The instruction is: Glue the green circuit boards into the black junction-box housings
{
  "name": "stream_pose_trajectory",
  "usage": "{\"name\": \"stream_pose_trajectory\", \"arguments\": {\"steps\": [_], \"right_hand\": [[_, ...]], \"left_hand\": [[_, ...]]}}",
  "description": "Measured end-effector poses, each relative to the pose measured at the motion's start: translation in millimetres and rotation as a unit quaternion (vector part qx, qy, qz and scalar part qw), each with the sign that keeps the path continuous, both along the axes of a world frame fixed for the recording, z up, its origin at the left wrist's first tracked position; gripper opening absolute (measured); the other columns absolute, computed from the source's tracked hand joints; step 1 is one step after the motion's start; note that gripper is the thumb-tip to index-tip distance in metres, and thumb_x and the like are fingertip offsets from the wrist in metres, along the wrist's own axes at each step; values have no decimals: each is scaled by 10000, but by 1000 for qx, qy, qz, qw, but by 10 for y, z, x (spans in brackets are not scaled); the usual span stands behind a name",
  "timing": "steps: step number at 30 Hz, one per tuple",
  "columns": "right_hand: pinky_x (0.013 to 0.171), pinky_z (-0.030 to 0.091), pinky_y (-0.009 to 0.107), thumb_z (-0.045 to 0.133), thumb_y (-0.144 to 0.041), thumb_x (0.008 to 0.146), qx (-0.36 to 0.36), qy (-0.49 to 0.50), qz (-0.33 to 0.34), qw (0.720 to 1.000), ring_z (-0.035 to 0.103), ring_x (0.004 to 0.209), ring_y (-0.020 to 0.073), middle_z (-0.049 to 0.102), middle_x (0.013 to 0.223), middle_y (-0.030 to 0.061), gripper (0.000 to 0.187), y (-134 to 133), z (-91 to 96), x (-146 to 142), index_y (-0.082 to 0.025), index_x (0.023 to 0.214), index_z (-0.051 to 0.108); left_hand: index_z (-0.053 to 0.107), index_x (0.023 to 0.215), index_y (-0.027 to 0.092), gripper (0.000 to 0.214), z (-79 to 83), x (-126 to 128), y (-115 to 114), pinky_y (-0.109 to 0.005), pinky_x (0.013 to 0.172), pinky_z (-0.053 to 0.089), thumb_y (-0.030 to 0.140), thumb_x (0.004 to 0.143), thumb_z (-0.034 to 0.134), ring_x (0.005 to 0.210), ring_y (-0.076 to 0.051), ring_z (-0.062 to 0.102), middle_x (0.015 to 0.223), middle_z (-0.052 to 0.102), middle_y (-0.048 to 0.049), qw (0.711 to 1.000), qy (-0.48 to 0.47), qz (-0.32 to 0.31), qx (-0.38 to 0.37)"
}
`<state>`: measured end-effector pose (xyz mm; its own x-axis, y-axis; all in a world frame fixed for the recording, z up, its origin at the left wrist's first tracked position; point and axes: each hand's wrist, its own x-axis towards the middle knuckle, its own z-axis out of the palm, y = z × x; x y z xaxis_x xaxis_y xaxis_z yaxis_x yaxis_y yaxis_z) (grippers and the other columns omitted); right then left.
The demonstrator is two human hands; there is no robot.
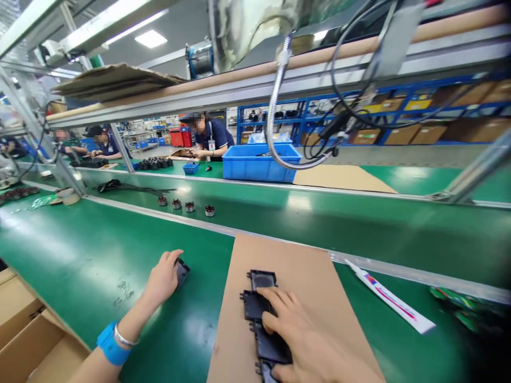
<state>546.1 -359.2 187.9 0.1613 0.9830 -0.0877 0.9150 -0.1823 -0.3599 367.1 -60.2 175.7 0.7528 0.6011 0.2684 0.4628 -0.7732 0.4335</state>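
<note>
My left hand [162, 277], above the green bench at centre left, is closed on a small black plastic part [182, 270]; the fingers cover some of it. My right hand [297, 330] lies over a row of black plastic housings [254, 306] on a brown cardboard sheet [235, 335]. Its fingers are spread, with fingertips touching the housings, and it hides their right side. The housings run edge to edge toward me, with small tabs along their left edges. The lowest one is partly cut off by the frame.
Right of the cardboard lies a white tube [393, 300], with green circuit boards [459, 303] beyond. Small round motors [189, 207] stand behind a metal rail. A blue bin [259, 162] sits farther back; a metal hose [273, 117] hangs overhead. Co-workers sit across. An open carton [43, 346] is lower left.
</note>
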Motion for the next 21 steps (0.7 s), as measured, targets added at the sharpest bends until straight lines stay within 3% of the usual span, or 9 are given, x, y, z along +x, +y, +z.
{"name": "stream_pose_trajectory", "arguments": {"steps": [2,4,7,10,12,15,18,21], "right_hand": [[1076,162,661,691,-251,563,-6,4,-19,1000,207,1394,435,304,1517,159,403,-58,-6,-93,-211,954,607],[1075,162,666,727,-293,576,-12,6,-33,999,201,1393,445,284,1526,176,441,-127,-30,-183,-207,994,615],[1079,155,669,751,-410,616,5,8,-49,999,215,1391,443,313,1515,177,456,-237,-75,-261,-205,1006,632],[1084,154,665,670,-524,736,18,23,-54,998,220,1402,408,414,1464,140,408,-370,-117,-255,-223,1010,645],[1093,152,652,658,-527,754,20,26,-56,998,206,1412,390,450,1439,119,390,-474,-148,-231,-228,1003,649],[1122,136,602,685,-436,743,47,4,-70,996,192,1423,358,396,1479,106,305,-615,-202,-224,-208,943,657],[1119,163,574,633,-387,809,70,-22,-112,991,258,1395,327,384,1486,94,210,-680,-240,-263,-198,899,655],[1089,208,580,602,-442,848,72,-31,-149,986,331,1341,328,438,1439,92,249,-641,-242,-319,-200,887,641]], "left_hand": [[547,1181,178,384,-17,333,47,-413,884,504,51,849,402,983,-214,621,1094,605,-99,999,-14,-45,-14],[560,1162,184,309,-36,863,-72,-385,896,504,93,888,450,980,-190,616,1132,610,-86,993,-29,-106,-31],[583,1133,160,219,-78,1711,-491,-391,858,519,235,930,549,962,-191,615,1114,617,-77,973,-31,-220,-61],[607,1092,147,238,-129,2197,-941,-394,839,524,320,933,571,938,-189,621,1085,626,-71,943,-12,-322,-81],[622,1077,149,236,-163,2258,-1116,-422,888,496,329,936,564,977,-200,613,1079,635,-70,925,1,-371,-81],[636,1123,199,253,-187,2142,-1174,-462,987,405,340,933,546,1082,-229,561,1120,637,-69,910,15,-407,-74],[599,1221,263,373,-180,2020,-1152,-467,1015,356,393,871,593,1127,-263,507,1162,619,-65,910,24,-408,-71],[574,1242,241,455,-186,1987,-1149,-466,1008,352,384,813,625,1124,-282,484,1163,595,-75,917,23,-391,-75]]}}
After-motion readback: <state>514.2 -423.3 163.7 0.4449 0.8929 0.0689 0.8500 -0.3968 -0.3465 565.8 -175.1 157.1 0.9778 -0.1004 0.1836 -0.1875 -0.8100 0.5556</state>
